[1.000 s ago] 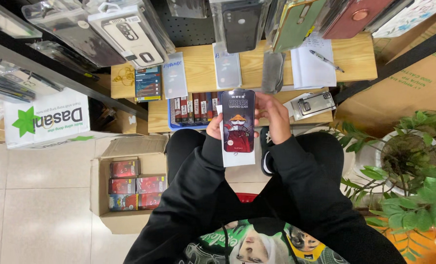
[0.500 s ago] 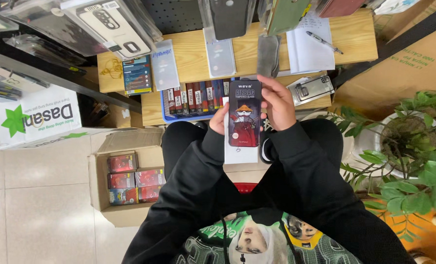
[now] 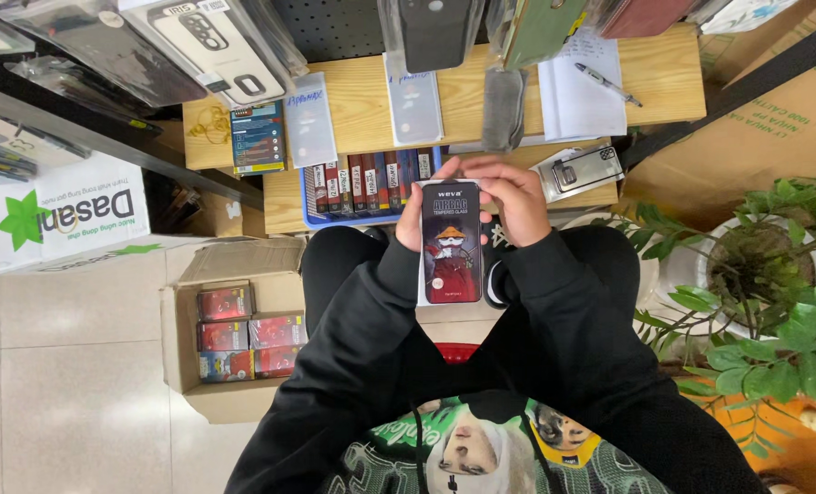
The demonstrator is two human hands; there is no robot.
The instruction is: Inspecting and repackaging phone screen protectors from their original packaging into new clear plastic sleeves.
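I hold a flat, phone-sized package (image 3: 451, 241) with a black front and a red cartoon figure upright over my lap. My left hand (image 3: 412, 216) grips its left edge. My right hand (image 3: 515, 197) closes over its top right corner, fingers curled across the edge. Both sleeves are black. Just beyond the package, a blue tray (image 3: 371, 181) of similar boxes standing on edge rests on a low wooden shelf (image 3: 285, 201).
An open cardboard box (image 3: 181, 338) with red packages sits on the floor at left. A wooden table (image 3: 664, 73) carries plastic sleeves, a notepad and a pen. Phone cases hang above. A potted plant (image 3: 774, 274) stands at right, and a white carton (image 3: 60, 215) at far left.
The package and both hands stay together in front of me; the view has shifted slightly, and my right hand's fingers have moved along the package's top right edge.
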